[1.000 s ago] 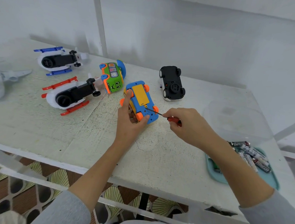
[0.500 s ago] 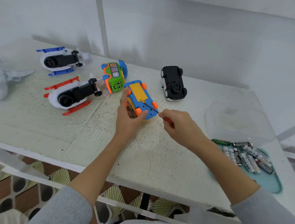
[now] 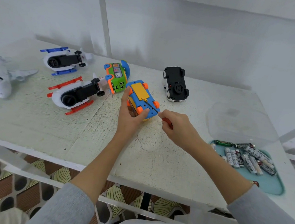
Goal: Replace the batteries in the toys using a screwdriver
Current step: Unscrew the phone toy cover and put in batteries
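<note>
Blue toy car [image 3: 142, 99] gripped by left fingers [image 3: 127, 95] | right fingers [image 3: 167, 114] pinch screwdriver [image 3: 157, 112], tip on underside

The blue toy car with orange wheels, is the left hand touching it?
Touching. The head view shows the left hand gripping the upturned blue toy car, thumb on its near end.

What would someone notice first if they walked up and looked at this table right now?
Mid-table, the left hand grips an upturned blue toy car with orange wheels while the right hand holds a red-handled screwdriver, its tip at the yellow battery cover. Next, the pile of batteries on a teal tray at the right, and two upturned toy helicopters at the left.
</note>
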A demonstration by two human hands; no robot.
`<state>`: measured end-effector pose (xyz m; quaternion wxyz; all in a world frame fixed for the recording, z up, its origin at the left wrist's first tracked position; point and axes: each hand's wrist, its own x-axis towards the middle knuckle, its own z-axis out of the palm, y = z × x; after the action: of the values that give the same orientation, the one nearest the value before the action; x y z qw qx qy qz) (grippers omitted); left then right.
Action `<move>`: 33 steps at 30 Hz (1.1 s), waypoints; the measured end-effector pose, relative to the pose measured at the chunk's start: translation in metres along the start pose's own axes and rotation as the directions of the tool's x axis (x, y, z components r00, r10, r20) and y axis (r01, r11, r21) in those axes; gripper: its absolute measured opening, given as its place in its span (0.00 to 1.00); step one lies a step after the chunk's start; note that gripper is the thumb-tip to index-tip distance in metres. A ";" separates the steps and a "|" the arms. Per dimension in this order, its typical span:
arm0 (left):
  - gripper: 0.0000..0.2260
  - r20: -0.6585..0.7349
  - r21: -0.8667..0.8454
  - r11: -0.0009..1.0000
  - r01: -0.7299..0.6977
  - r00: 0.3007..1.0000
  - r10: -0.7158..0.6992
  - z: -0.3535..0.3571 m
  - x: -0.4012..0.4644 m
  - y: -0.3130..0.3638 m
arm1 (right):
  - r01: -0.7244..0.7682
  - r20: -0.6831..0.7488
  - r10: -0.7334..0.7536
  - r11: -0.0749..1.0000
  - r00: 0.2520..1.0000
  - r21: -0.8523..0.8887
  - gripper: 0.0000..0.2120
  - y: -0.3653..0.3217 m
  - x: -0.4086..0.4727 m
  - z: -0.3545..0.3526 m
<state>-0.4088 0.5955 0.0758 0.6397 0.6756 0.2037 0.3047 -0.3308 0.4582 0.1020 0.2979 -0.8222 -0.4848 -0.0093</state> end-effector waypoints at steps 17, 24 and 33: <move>0.36 -0.030 -0.063 0.998 -0.001 1.000 -0.001 -0.003 0.003 -0.010 | -0.129 -0.002 0.130 0.984 0.991 0.120 0.09 0.006 -0.001 -0.013; 0.37 -0.001 -0.047 0.999 -0.004 1.000 0.004 -0.004 0.003 -0.009 | -0.100 0.066 0.100 0.995 0.993 -0.003 0.16 0.006 0.021 -0.016; 0.35 0.141 0.043 0.999 -0.002 0.990 -0.004 -0.014 0.012 -0.001 | -0.085 0.214 0.088 0.996 0.973 -0.021 0.27 0.000 0.043 -0.017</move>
<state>-0.4091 0.6135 0.0768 0.6380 0.7090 0.1647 0.2515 -0.3032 0.4838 0.1295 0.2390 -0.8405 -0.4779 0.0897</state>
